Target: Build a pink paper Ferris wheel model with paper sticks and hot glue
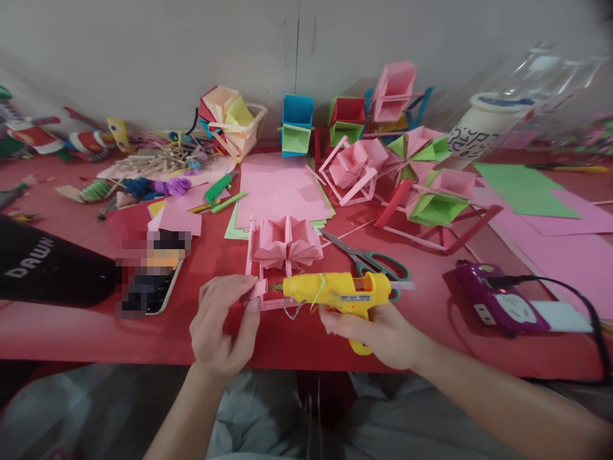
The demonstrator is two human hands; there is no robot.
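Note:
My left hand (225,322) pinches a small folded pink paper piece (258,289) between thumb and fingers. My right hand (383,332) is wrapped round the handle of a yellow glue gun (335,291), which points left. Its nozzle is at the right side of the small paper piece; whether they touch I cannot tell. A clear glue stick sticks out of the gun's back. Just beyond the hands stands a pink folded-paper wheel (287,241) with a pink frame, partly hidden by my left hand and the gun. Grey-green scissors (364,255) lie behind the gun.
Pink sheets (278,191) lie at the middle back, beside a green cutter (220,188). Finished paper wheels (354,167) stand along the wall. A phone (165,287) and black tumbler (52,262) are at left. On the right sits a purple power box (498,300) with a black cable.

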